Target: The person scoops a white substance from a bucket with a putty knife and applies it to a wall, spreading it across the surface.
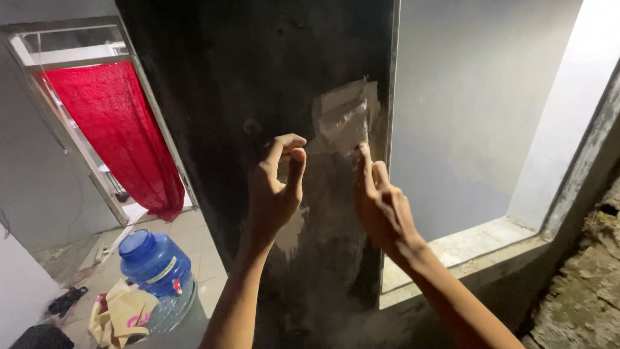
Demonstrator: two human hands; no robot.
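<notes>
Both hands (274, 187) (381, 203) at taped patch (344, 116)

Matt, rough dark pillar (258, 77); crinkled glossy plastic patch (342, 119); red lace curtain (116, 129).

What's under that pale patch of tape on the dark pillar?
The pale, crinkled tape patch lies flat against the dark grey pillar; whatever it covers is hidden. The right hand fingertip presses its lower edge; the left hand hovers beside it.

Blue water jug (155, 262) – pale label band (163, 270).
</notes>
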